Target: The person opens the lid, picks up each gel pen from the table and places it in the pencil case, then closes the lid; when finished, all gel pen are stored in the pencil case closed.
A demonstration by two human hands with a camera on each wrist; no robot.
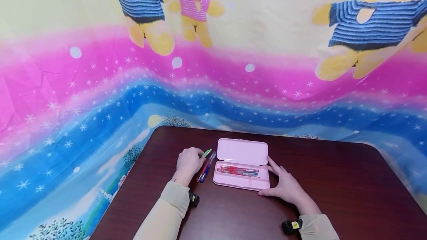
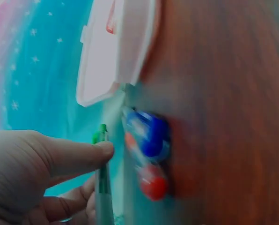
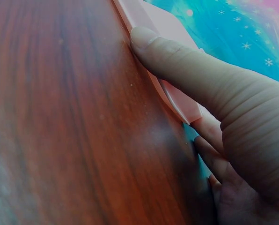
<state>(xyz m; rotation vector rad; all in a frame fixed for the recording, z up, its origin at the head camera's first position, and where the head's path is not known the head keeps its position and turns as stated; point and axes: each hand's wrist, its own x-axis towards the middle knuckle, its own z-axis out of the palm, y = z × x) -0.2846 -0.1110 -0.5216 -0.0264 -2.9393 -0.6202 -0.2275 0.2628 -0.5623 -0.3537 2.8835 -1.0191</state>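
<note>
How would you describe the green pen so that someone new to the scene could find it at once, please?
On the dark table, find the open pink case near the middle. Just left of it, the left hand pinches the green pen, its tip poking out past the fingers. The pens lying beside it on the table are red and blue; it alone is green and held.

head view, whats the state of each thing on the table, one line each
pink plastic pencil case: open, lid laid back flat, lying on the dark wooden table
red and blue pens in the case: lying flat in the tray
green pen: pinched by the left hand
blue and red pens: loose on the table beside the case
right hand: fingers straight, resting against the case's right end
</note>
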